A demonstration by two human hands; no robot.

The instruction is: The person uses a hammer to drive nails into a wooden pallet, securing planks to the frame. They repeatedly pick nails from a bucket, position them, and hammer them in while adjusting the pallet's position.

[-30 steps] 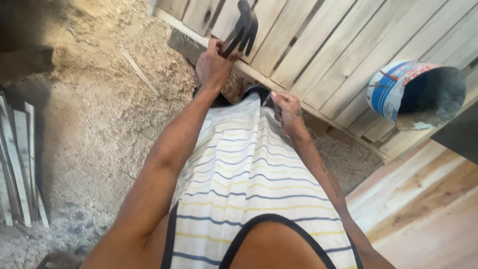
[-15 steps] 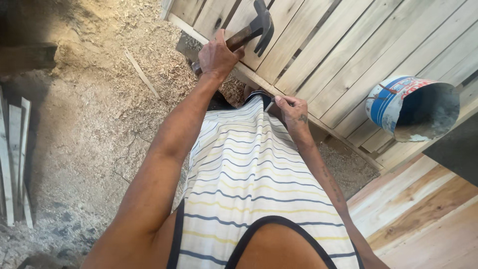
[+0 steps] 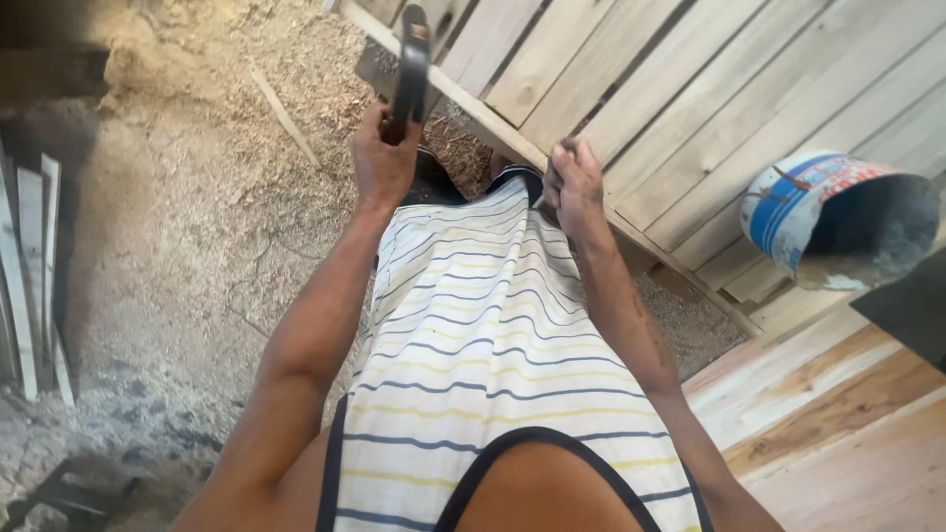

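My left hand (image 3: 382,163) grips the handle of a dark claw hammer (image 3: 411,59), raised upright above the edge of a slatted wooden panel (image 3: 690,89). My right hand (image 3: 574,187) rests at the panel's lower rail (image 3: 473,113), fingers pinched on something small that I cannot make out. My striped sleeveless shirt (image 3: 493,355) fills the middle of the view and hides the ground below my hands.
A blue and white bucket (image 3: 838,217) lies tipped on the panel at the right. Sawdust covers the ground (image 3: 177,246) at the left. Thin wooden strips (image 3: 30,276) lie at the left edge. Planed boards (image 3: 838,424) are at the lower right.
The hammer has swung from pointing right over the panel to standing upright, with my left hand lower and nearer my body. My right hand stays at the rail.
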